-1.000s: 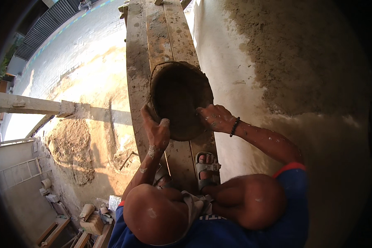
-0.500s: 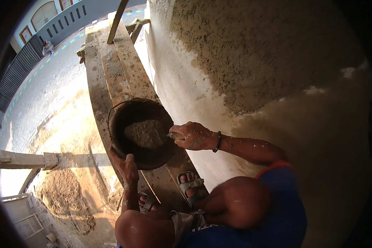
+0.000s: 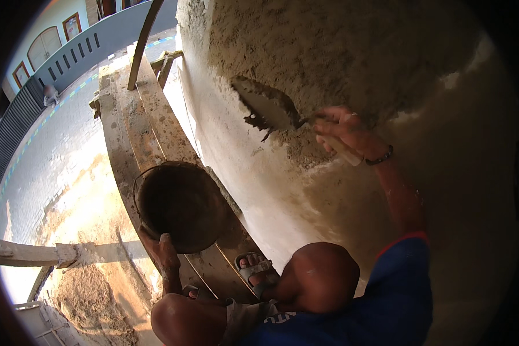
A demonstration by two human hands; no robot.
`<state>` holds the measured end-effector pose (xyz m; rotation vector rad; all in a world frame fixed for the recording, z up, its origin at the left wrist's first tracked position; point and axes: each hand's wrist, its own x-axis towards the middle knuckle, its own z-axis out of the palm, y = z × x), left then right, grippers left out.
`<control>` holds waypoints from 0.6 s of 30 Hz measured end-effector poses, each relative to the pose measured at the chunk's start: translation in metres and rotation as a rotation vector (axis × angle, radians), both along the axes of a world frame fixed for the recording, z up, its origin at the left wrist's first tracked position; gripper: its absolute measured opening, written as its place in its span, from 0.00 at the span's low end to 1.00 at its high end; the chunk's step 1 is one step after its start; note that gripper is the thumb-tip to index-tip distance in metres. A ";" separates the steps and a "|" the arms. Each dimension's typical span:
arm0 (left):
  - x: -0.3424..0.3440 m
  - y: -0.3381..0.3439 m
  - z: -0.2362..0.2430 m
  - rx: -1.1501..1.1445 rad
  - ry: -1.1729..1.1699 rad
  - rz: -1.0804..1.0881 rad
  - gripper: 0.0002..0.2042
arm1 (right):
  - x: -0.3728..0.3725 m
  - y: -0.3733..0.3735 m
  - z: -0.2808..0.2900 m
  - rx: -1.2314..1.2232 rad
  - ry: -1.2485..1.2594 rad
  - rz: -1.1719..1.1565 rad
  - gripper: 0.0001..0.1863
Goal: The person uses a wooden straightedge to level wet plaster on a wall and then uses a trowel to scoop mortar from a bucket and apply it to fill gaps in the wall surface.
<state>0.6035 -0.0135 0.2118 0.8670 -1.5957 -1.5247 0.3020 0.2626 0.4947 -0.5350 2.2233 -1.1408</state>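
My left hand (image 3: 162,252) grips the near-left rim of a dark, round bucket (image 3: 155,202), thumb up over the edge. The bucket rests on the planks, slightly tilted, and its inside is in deep shade. Raised to the right, my right hand (image 3: 345,131) is closed round the handle of a trowel (image 3: 271,108). The trowel's flat blade, with ragged dark mortar along its edge, is at the wall (image 3: 254,153). Rough wet mortar (image 3: 282,43) covers the wall's upper part; below it the surface is paler and smoother.
I squat on a narrow scaffold of wooden planks (image 3: 147,124), close beside the wall. A slanted pole (image 3: 141,46) rises at its far end. A wooden beam (image 3: 32,254) stands off to the left, above a sand heap (image 3: 89,294). Another person (image 3: 51,97) sits far off by a fence.
My right hand has lifted the trowel from the bucket up to the wall. The mortar lump seen in the bucket before no longer shows. My left hand stays on the rim.
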 end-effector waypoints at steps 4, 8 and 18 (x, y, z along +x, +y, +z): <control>-0.012 0.004 -0.009 -0.022 -0.021 -0.022 0.34 | -0.053 0.077 0.069 0.149 0.851 -0.446 0.27; 0.000 0.000 0.005 0.000 -0.144 0.088 0.37 | -0.019 0.032 0.072 0.161 0.847 -0.368 0.28; -0.012 0.008 0.018 -0.025 -0.164 0.025 0.33 | 0.070 -0.107 -0.176 0.520 1.196 0.833 0.15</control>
